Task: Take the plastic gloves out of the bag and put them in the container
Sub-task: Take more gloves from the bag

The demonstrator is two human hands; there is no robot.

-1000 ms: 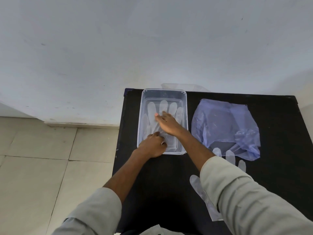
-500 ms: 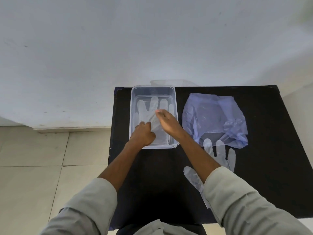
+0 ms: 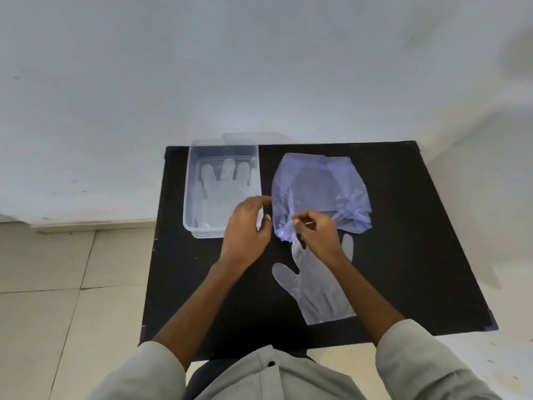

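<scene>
Container (image 3: 192,180) sits at the table's (image 3: 403,226) left rear, open top, one glove (image 3: 223,187) flat inside — drop-off spot. Left hand (image 3: 245,226) hovers over the container's near right corner, fingers loosely curled, holding nothing visible. Right hand (image 3: 315,230) sits at the bag's (image 3: 320,192) near edge, thumb and fingers pinched together; whether on bag film or a glove, can't tell. Second glove (image 3: 317,287) lies flat on the table below the bag, partly under the right wrist — likely next to go.
</scene>
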